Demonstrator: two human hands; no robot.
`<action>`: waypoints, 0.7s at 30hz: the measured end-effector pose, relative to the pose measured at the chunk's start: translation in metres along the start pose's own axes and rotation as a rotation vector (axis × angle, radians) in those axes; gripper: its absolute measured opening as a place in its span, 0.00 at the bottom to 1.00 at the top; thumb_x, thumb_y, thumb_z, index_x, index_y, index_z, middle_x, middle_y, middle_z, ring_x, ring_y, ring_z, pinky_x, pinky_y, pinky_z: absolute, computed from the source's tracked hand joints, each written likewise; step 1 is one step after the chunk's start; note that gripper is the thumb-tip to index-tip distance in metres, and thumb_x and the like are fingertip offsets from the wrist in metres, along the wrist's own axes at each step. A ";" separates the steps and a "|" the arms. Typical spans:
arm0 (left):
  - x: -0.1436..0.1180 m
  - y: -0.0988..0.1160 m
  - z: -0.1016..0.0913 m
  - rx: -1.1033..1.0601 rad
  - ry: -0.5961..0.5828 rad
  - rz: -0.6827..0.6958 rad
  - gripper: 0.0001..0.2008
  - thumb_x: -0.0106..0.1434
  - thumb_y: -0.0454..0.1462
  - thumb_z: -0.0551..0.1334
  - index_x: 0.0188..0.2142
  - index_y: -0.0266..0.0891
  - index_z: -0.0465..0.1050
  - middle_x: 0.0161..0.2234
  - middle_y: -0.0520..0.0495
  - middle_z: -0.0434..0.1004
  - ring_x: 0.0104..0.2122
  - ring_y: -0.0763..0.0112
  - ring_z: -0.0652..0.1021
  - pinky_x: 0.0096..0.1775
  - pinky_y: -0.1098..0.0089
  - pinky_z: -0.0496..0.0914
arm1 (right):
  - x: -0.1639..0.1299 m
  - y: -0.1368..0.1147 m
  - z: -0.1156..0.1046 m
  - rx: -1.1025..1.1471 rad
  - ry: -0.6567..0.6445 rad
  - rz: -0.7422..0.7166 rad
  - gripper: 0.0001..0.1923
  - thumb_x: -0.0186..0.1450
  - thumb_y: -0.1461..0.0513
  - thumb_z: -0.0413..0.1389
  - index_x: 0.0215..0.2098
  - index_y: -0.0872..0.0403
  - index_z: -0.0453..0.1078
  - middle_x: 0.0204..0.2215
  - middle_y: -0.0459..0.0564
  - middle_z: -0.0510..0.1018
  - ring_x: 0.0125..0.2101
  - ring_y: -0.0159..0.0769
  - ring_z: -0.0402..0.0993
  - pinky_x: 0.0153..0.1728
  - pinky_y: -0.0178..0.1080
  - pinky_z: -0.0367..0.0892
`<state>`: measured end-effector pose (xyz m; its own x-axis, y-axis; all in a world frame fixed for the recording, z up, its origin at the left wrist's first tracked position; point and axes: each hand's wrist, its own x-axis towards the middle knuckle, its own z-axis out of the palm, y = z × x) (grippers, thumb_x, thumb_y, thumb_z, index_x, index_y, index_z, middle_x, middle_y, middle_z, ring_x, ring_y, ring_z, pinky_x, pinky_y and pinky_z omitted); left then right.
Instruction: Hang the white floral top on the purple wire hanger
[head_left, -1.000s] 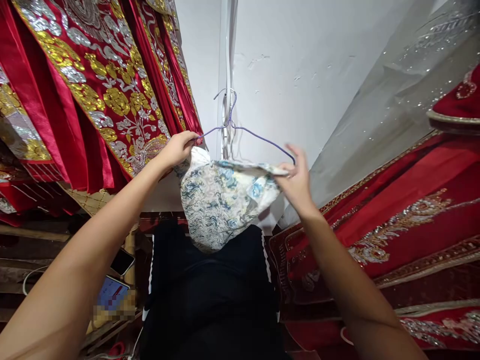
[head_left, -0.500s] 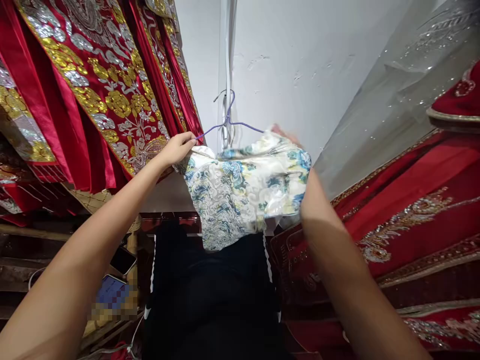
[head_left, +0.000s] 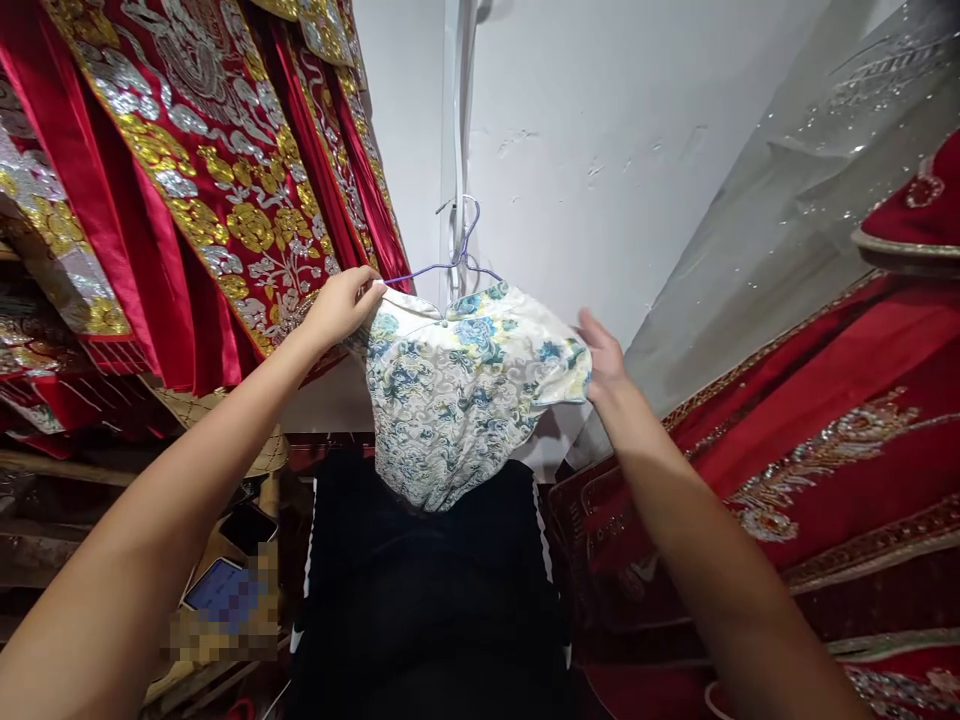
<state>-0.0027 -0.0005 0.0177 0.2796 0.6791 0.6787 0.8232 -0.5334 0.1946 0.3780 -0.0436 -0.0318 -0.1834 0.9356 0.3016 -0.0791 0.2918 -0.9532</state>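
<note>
The flowered garment [head_left: 465, 390] hangs on a thin hanger [head_left: 450, 268], its width lying between both hands. The left hand [head_left: 341, 305] pinches its left shoulder; the right hand [head_left: 600, 355], fingers loosely spread, touches the right edge.

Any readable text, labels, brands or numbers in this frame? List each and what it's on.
None readable.
Phone screen: lit, but blurred out.
Floral garment, purple hanger, red embroidered robes: patterns only, no lettering.
</note>
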 end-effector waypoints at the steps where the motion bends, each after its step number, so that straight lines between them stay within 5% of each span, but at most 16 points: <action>1: 0.005 0.002 0.003 0.015 0.012 0.021 0.18 0.70 0.45 0.53 0.47 0.37 0.75 0.43 0.40 0.80 0.41 0.57 0.77 0.46 0.61 0.70 | 0.003 -0.004 -0.003 0.041 -0.018 0.017 0.18 0.61 0.51 0.63 0.45 0.53 0.77 0.41 0.54 0.83 0.44 0.54 0.80 0.42 0.52 0.77; 5: 0.027 0.018 0.004 -0.028 0.074 0.121 0.20 0.72 0.46 0.52 0.53 0.37 0.73 0.51 0.36 0.77 0.51 0.54 0.75 0.56 0.55 0.66 | 0.001 -0.025 -0.003 0.206 0.061 0.003 0.14 0.56 0.56 0.63 0.40 0.51 0.77 0.38 0.53 0.84 0.43 0.54 0.81 0.43 0.54 0.77; 9: 0.031 0.058 -0.013 -0.149 0.100 0.187 0.25 0.70 0.53 0.56 0.57 0.39 0.70 0.52 0.37 0.74 0.55 0.53 0.73 0.58 0.54 0.65 | -0.043 -0.040 0.014 0.200 0.026 -0.040 0.18 0.58 0.57 0.62 0.47 0.47 0.75 0.41 0.51 0.83 0.44 0.50 0.80 0.40 0.50 0.78; 13: 0.016 0.106 -0.028 -0.286 -0.167 0.123 0.24 0.69 0.54 0.56 0.41 0.36 0.77 0.28 0.47 0.74 0.30 0.66 0.77 0.40 0.64 0.72 | -0.095 -0.049 0.038 0.020 -0.355 0.109 0.28 0.58 0.58 0.66 0.56 0.47 0.71 0.44 0.53 0.81 0.41 0.48 0.80 0.37 0.47 0.77; 17: -0.001 0.129 -0.038 -0.324 -0.404 0.069 0.29 0.71 0.49 0.54 0.17 0.36 0.68 0.13 0.52 0.61 0.17 0.76 0.65 0.27 0.71 0.65 | -0.094 -0.051 0.053 -0.269 -0.879 0.051 0.20 0.66 0.52 0.61 0.51 0.52 0.74 0.45 0.54 0.80 0.46 0.46 0.78 0.48 0.48 0.73; 19: -0.008 0.131 -0.043 -0.397 -0.437 0.087 0.26 0.70 0.44 0.54 0.16 0.36 0.68 0.14 0.52 0.63 0.17 0.77 0.65 0.26 0.72 0.63 | -0.073 -0.041 0.057 -0.447 -0.783 -0.102 0.20 0.66 0.50 0.61 0.50 0.52 0.75 0.47 0.54 0.79 0.48 0.46 0.76 0.52 0.50 0.70; 21: -0.012 0.130 -0.047 -0.500 -0.445 0.105 0.24 0.69 0.41 0.52 0.18 0.36 0.70 0.17 0.49 0.70 0.20 0.75 0.69 0.28 0.72 0.66 | -0.047 -0.023 0.065 -0.641 -0.445 -0.325 0.33 0.61 0.49 0.65 0.61 0.50 0.68 0.57 0.57 0.73 0.56 0.51 0.70 0.59 0.54 0.65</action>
<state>0.0782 -0.1015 0.0684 0.6106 0.6964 0.3769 0.4825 -0.7046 0.5202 0.3251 -0.1074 -0.0226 -0.6274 0.6593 0.4145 0.3517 0.7147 -0.6046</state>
